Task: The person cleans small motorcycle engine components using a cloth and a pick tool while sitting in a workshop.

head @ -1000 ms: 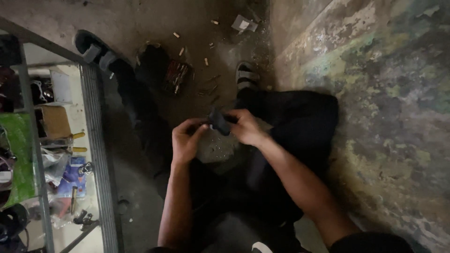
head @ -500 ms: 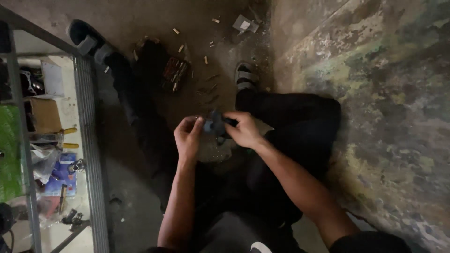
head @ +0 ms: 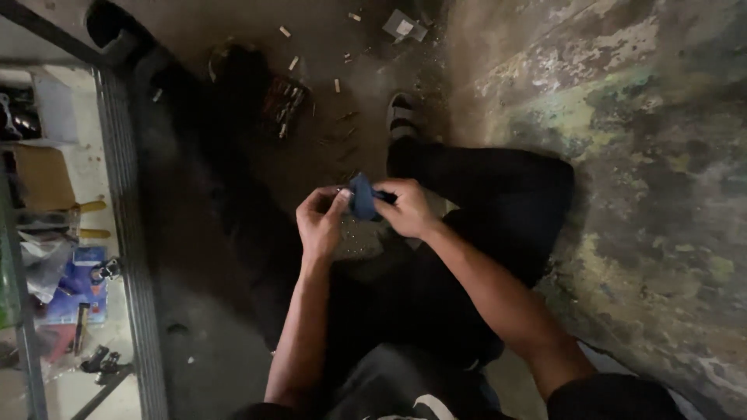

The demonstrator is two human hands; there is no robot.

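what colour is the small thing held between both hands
Dark blue; the small object shows best in the head view.

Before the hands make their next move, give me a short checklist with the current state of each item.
1. Small blue object held between both hands: ok, it sits between them in front of the person.
2. Left hand contact: ok, fingertips touch the object's left edge.
3. Right hand grip: ok, fingers close on the object's right side.
4. What the object is: cannot tell, too small and dim.
5. Small pale bits on the floor ahead: not ok, scattered near the sandalled foot.
6. Lighting on the work: not ok, the scene is dark.
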